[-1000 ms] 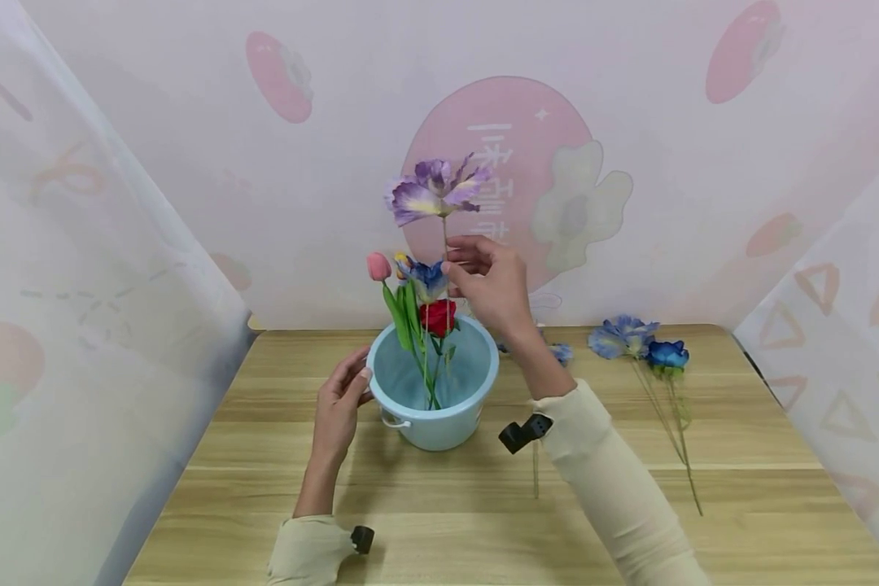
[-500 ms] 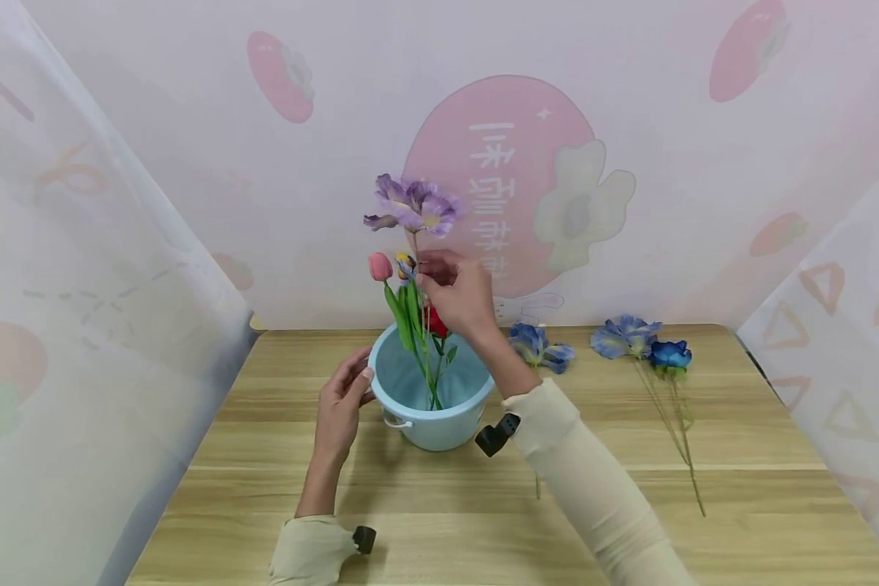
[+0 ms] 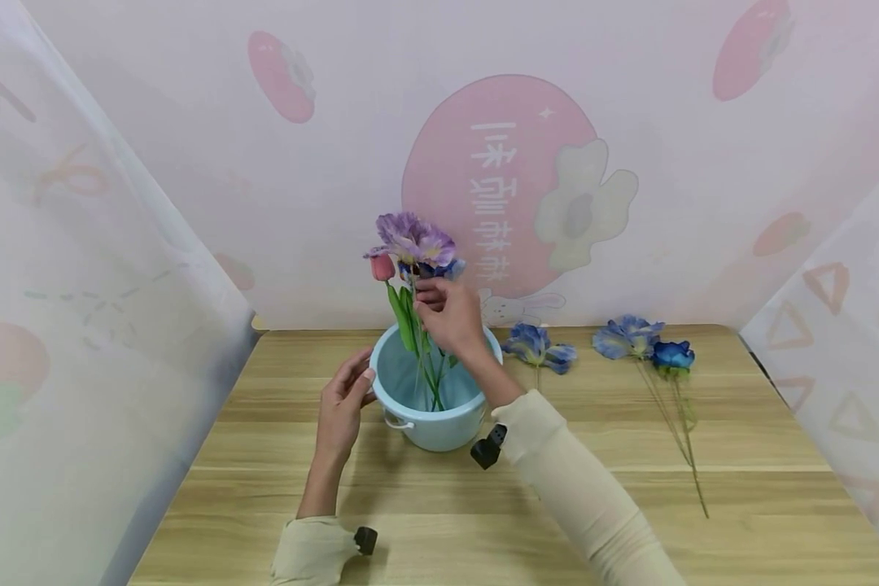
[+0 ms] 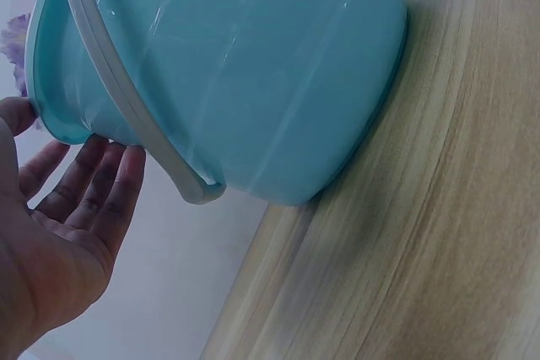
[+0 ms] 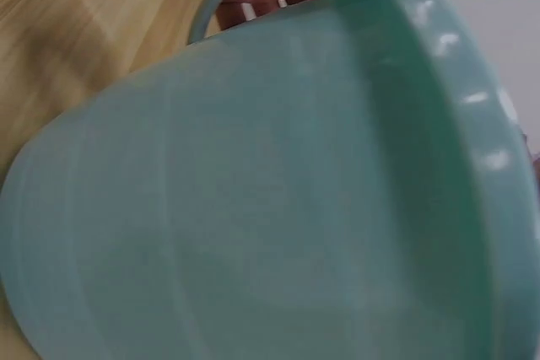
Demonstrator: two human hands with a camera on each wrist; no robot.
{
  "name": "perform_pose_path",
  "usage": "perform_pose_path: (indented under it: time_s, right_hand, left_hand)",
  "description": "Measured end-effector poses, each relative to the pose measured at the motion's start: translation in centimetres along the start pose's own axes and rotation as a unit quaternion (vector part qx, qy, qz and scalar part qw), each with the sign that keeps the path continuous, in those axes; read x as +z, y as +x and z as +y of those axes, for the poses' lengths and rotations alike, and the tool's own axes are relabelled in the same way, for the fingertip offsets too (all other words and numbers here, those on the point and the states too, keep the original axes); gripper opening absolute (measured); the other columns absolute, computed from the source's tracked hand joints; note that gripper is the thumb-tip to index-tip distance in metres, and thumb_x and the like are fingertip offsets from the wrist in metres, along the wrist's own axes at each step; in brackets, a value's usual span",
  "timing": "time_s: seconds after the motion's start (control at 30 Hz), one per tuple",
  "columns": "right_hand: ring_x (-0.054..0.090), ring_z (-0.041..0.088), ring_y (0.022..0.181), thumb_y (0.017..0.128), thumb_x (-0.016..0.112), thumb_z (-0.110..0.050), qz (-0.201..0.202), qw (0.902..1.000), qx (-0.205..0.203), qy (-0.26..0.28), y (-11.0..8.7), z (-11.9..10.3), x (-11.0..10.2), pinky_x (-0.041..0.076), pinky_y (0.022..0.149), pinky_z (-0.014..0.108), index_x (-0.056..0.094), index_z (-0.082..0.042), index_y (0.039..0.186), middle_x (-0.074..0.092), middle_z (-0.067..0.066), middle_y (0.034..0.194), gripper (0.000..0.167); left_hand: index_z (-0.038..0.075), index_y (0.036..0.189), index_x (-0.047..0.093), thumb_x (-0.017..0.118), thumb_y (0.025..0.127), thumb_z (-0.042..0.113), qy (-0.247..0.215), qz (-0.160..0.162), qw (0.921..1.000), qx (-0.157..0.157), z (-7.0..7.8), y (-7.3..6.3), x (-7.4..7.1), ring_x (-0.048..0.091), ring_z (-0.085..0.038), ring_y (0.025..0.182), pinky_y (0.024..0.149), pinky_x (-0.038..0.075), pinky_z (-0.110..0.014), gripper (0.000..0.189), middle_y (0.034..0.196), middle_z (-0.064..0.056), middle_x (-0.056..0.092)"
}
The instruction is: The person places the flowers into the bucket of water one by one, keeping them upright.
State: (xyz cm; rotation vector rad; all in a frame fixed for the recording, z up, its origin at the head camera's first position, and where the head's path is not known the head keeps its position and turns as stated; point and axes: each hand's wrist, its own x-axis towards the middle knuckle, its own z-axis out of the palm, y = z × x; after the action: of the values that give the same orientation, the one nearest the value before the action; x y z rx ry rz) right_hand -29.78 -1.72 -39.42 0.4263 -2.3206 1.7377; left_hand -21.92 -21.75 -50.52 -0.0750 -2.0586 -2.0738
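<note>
A light blue bucket (image 3: 439, 429) stands upright on the table, its white handle (image 4: 118, 90) hanging down the side. My left hand (image 3: 342, 403) grips the rim from the left, thumb on the edge and fingers against the outside. Above the bucket, my right hand (image 3: 450, 313) pinches the thin stem of a purple artificial flower (image 3: 413, 238), whose lower end is inside the bucket. A pink tulip (image 3: 382, 267) with green leaves leans in the bucket beside it. Behind the right hand shows part of a blue flower (image 3: 447, 268); the red rose is hidden.
On the wooden table (image 3: 264, 488), a blue flower (image 3: 538, 348) lies just right of the bucket. Farther right lie a pale blue flower (image 3: 627, 336) and a deep blue rose (image 3: 672, 355), stems toward me. A printed backdrop (image 3: 337, 163) stands behind the table.
My right hand has moved left and then down with the purple flower, lowering it until its bloom is close to the tulip. The left hand stays on the bucket's rim.
</note>
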Motion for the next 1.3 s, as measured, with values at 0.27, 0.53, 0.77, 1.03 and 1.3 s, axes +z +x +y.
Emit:
perform_pose_path:
  time_s: [0.27,0.53,0.77,1.03,1.3]
  right_hand:
    - [0.079,0.031,0.088,0.100,0.071,-0.003,-0.034,0.9987,0.027,-0.027,-0.6,1.0,0.5,0.065,0.063,0.028,0.075,-0.001,0.130,0.080,0.018,0.110,0.030]
    - [0.080,0.024,0.095,0.101,0.068,-0.009,-0.072,0.9911,0.043,-0.103,-1.2,1.2,0.7,0.067,0.079,0.035,0.075,-0.008,0.132,0.081,0.011,0.111,0.031]
    - [0.080,0.025,0.101,0.100,0.067,-0.008,-0.078,0.9879,0.032,-0.131,-1.8,1.3,0.8,0.067,0.087,0.040,0.078,-0.010,0.128,0.082,0.008,0.110,0.029]
    - [0.078,0.026,0.106,0.103,0.071,-0.012,-0.070,0.9910,0.042,-0.106,-2.3,1.0,0.3,0.066,0.091,0.040,0.075,-0.009,0.132,0.080,0.010,0.117,0.030]
    - [0.078,0.026,0.105,0.102,0.072,-0.013,-0.063,0.9914,0.046,-0.105,-2.6,1.0,0.0,0.066,0.091,0.040,0.077,-0.007,0.124,0.081,0.009,0.116,0.024]
  left_hand:
    - [0.008,0.155,0.056,0.058,0.113,0.025,0.005,-0.003,1.0000,-0.001,-0.1,0.0,0.0,0.067,-0.010,0.121,0.090,0.064,-0.022,0.045,0.146,-0.017,0.064]
    - [0.009,0.154,0.056,0.058,0.113,0.026,-0.002,-0.007,1.0000,0.002,-0.2,0.0,-0.1,0.067,-0.010,0.121,0.090,0.064,-0.022,0.044,0.147,-0.017,0.063]
    - [0.010,0.153,0.058,0.058,0.113,0.025,-0.004,-0.007,1.0000,0.002,-0.2,0.0,0.0,0.067,-0.009,0.121,0.090,0.064,-0.022,0.043,0.148,-0.018,0.063]
    - [0.009,0.152,0.058,0.058,0.112,0.023,-0.007,-0.005,1.0000,0.004,-0.3,0.0,0.1,0.067,-0.010,0.120,0.089,0.065,-0.023,0.042,0.146,-0.018,0.063]
    - [0.009,0.152,0.059,0.058,0.112,0.022,-0.010,0.000,0.9999,0.004,-0.1,0.1,0.1,0.068,-0.010,0.118,0.088,0.065,-0.022,0.042,0.143,-0.017,0.064]
